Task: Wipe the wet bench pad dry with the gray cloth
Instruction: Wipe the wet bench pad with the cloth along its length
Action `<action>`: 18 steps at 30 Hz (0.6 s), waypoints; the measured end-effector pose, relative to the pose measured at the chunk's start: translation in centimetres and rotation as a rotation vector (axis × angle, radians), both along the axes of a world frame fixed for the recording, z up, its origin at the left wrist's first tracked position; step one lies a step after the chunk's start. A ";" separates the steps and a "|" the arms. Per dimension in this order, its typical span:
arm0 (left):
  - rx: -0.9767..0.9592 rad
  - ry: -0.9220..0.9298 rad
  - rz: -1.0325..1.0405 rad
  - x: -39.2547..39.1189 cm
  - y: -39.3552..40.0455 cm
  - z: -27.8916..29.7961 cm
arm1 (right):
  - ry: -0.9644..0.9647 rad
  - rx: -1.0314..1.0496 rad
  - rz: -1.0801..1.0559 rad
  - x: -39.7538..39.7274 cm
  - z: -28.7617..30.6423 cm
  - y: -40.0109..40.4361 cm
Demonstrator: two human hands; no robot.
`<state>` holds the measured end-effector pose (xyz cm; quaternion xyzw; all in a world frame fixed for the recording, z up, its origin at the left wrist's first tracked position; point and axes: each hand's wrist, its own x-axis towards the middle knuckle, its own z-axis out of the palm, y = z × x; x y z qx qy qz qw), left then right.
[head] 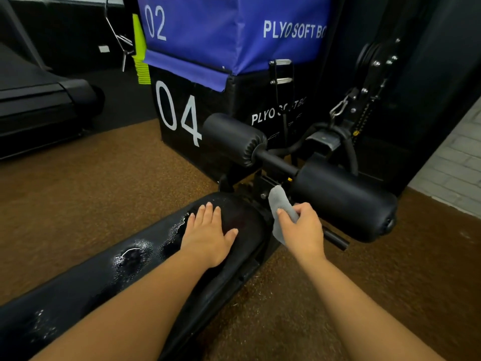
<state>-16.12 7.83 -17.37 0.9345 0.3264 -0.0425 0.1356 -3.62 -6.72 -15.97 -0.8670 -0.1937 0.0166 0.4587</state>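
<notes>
Bench pad [86, 285] lies under the left hand [208, 235], which presses flat, fingers spread wide (water pools just behind it). Right hand [303, 230], beside the pad's end, holds the gray cloth [279, 204] pinched in its grip.

We list: blue plyo box [234, 29] marked 02, upper centre, atop black plyo box [182, 113] marked 04; treadmill [39, 100] at left; two roller pads [341, 199] centre-right; brown floor [78, 191].

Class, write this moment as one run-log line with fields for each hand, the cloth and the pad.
left hand: flat on bench pad | right hand: grips gray cloth | cloth: off pad's end | pad: water patches remain
</notes>
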 end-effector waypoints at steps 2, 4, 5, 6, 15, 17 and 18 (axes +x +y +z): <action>-0.005 0.003 0.004 -0.3 0.5 0.0 | -0.027 -0.064 0.063 -0.2 -0.4 1.2; -0.005 0.026 -0.022 -0.7 0.9 -0.3 | -0.005 -0.145 0.182 -0.4 -1.0 2.8; -0.014 0.032 -0.036 -0.9 1.0 -0.4 | 0.002 -0.200 0.261 -0.6 -1.4 3.7; -0.030 0.032 -0.047 -1.1 1.1 -0.6 | -0.022 -0.264 0.344 -0.9 -1.9 4.6; -0.064 -0.013 -0.052 -1.3 1.3 -1.4 | -0.333 -0.314 0.696 0.3 -3.2 3.2; -0.051 -0.016 -0.052 -1.4 1.2 -1.4 | -0.293 -0.332 0.667 0.6 -3.2 4.5; -0.048 -0.016 -0.051 -1.4 1.2 -1.5 | -0.273 -0.341 0.642 0.4 -3.3 5.4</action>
